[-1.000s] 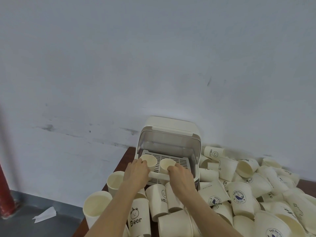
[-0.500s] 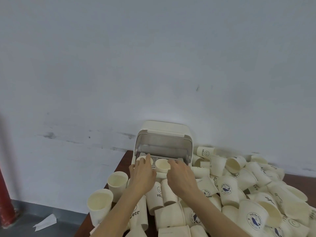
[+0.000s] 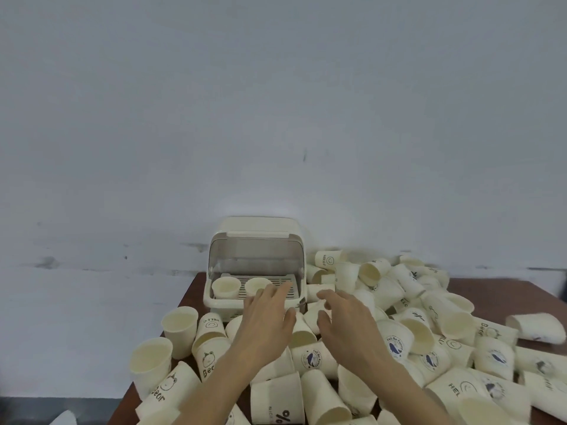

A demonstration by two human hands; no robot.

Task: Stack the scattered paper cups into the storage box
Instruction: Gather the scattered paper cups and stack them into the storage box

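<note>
Two cups (image 3: 239,286) stand in the storage box (image 3: 254,240); others lie scattered right, apparently touching it.

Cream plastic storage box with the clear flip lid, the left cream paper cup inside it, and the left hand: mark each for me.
Cream plastic storage box (image 3: 214,302): head view, front left rim.
Left cream paper cup inside (image 3: 225,288): head view, open mouth.
Left hand (image 3: 265,323): head view, back of hand.

Both hands (image 3: 306,323) empty above scattered paper cups (image 3: 399,342), two cups (image 3: 241,286) upright inside storage box (image 3: 256,240)
</note>
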